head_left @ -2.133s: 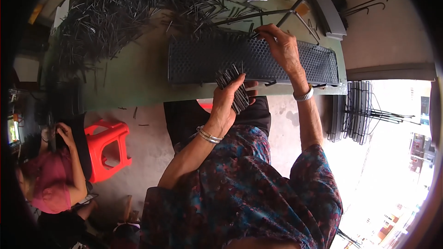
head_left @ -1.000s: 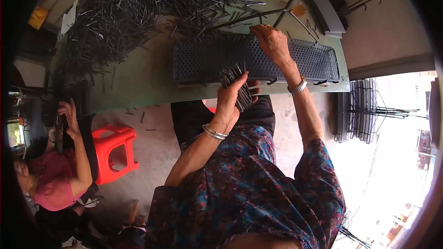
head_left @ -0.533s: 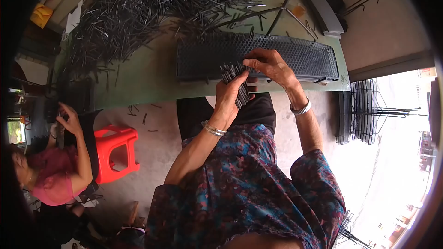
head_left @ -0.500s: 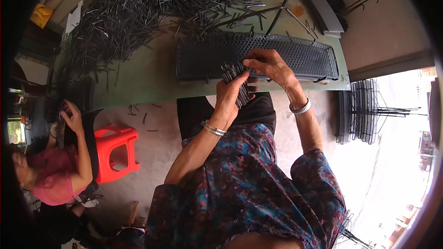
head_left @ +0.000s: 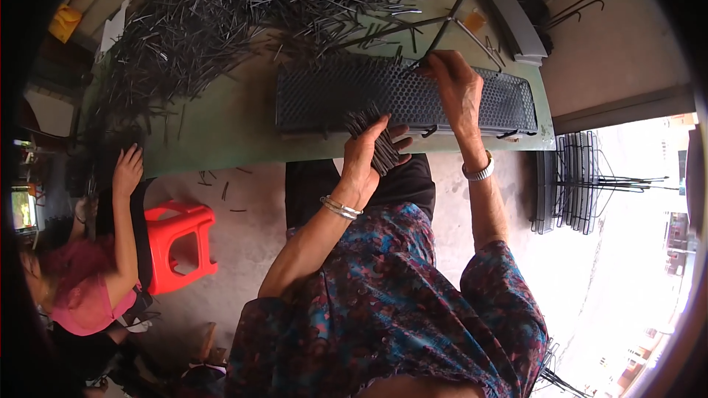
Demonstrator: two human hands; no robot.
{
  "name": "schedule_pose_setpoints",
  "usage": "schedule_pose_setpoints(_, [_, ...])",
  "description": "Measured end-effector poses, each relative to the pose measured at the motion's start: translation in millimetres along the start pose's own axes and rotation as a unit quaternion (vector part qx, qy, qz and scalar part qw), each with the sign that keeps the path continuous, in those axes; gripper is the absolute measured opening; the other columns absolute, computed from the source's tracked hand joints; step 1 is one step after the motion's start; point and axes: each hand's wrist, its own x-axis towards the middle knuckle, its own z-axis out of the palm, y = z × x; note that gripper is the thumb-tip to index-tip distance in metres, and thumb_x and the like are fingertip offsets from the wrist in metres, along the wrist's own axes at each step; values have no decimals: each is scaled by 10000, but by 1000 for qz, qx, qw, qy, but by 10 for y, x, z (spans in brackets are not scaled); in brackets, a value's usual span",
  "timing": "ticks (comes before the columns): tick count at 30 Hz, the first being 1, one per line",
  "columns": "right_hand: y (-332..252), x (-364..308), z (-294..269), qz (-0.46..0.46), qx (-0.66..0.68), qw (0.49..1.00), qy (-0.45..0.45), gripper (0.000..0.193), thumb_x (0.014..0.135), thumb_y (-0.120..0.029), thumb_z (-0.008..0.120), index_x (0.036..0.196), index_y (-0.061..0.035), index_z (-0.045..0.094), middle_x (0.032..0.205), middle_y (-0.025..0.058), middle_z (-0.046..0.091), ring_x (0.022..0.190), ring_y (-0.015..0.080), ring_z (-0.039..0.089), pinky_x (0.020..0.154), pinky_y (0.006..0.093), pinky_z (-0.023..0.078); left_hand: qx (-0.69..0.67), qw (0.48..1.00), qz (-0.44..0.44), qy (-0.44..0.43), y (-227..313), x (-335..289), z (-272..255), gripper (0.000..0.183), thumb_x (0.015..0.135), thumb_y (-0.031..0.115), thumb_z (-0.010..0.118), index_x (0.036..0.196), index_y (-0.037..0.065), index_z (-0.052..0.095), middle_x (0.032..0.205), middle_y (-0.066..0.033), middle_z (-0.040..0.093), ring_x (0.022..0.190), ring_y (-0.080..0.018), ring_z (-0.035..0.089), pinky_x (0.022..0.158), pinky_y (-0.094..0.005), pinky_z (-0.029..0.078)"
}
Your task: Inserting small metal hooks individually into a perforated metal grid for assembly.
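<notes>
My left hand [head_left: 361, 158] is closed around a bundle of short thin black rods [head_left: 382, 149], held in front of the table's near edge. My right hand [head_left: 459, 92] reaches over a long black panel with a honeycomb of holes [head_left: 332, 96]. Its thumb and fingers pinch at the panel's far edge. A thin black rod seems to be between these fingertips, mostly covered by them. Just left of that spot, a few short dark rods stand up along the same edge.
A large heap of black rods [head_left: 221, 22] covers the table's far left. Behind the panel rises a dark metal stand [head_left: 450, 19]. A red stool [head_left: 181, 243] and a co-worker in pink [head_left: 88, 295] are at left. Wire racks [head_left: 579, 180] stand at right.
My right hand has moved from the bundle out to the panel's far edge. My left hand keeps the bundle nearly in place. The co-worker's raised hand has shifted.
</notes>
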Motion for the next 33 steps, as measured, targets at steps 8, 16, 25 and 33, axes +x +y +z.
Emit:
schedule_pose_setpoints(8, [194,209,129,-57,-87,995,-8,159,918,-113,572,991,7,645,790,85,718,789,131,694,690,244,503,-52,998,-36,-12,-101,103,-74,190,950,203,550,1070,59,583,968,-160,668,872,-273,672,812,-463,553])
schedule_pose_setpoints(16, [355,210,125,-74,-80,993,-55,157,894,-111,603,997,-11,666,823,78,708,762,153,682,672,253,494,-85,995,-33,-33,-200,94,-172,200,957,193,534,1097,54,565,979,-170,658,920,-275,662,858,-482,544])
schedule_pose_setpoints(25, [424,183,263,-106,-259,960,-28,224,823,-170,691,1045,-138,690,847,97,616,759,251,622,687,336,503,-40,999,-6,-33,-134,-31,-173,203,958,261,560,1062,87,562,777,-62,604,718,-177,602,723,-412,547])
schedule_pose_setpoints(33, [-964,-400,-397,-96,188,977,10,344,947,-233,586,1129,59,568,908,146,661,690,209,646,727,302,526,-26,999,14,-41,11,-219,-310,189,963,275,556,1029,97,559,711,-20,543,643,-152,533,605,-339,448])
